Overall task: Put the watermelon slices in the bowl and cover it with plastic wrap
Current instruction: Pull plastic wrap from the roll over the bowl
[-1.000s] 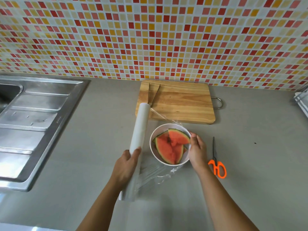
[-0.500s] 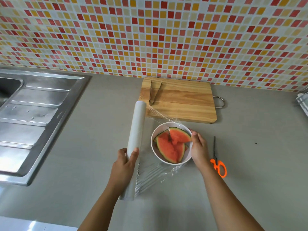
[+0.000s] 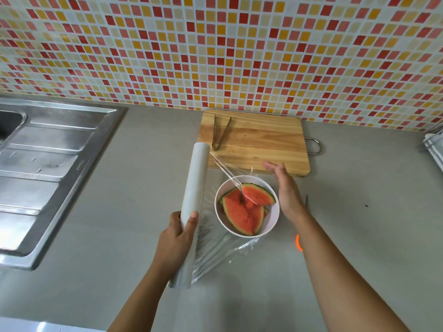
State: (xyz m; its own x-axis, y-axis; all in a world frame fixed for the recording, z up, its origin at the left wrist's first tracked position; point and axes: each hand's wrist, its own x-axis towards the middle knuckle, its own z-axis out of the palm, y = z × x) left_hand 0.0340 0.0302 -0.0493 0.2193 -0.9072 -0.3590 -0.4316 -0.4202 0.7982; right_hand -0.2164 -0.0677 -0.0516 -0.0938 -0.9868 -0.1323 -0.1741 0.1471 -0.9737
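A white bowl (image 3: 272, 221) on the grey counter holds several red watermelon slices (image 3: 242, 213) with green rind. My left hand (image 3: 178, 233) grips a white roll of plastic wrap (image 3: 194, 185) lying just left of the bowl. A clear sheet of film (image 3: 215, 250) runs from the roll over and around the bowl, bunched into a strand across the top. My right hand (image 3: 286, 188) hovers flat and open at the bowl's right rim, fingers pointing toward the cutting board, touching the film's far edge.
A wooden cutting board (image 3: 259, 140) with metal tongs (image 3: 219, 133) lies behind the bowl. Orange-handled scissors (image 3: 298, 243) are mostly hidden under my right forearm. A steel sink (image 3: 48, 168) fills the left. A rack edge (image 3: 434, 144) shows at far right.
My right hand has let go of the bowl's right rim and risen toward the board with fingers spread. The left hand keeps its grip on the roll.
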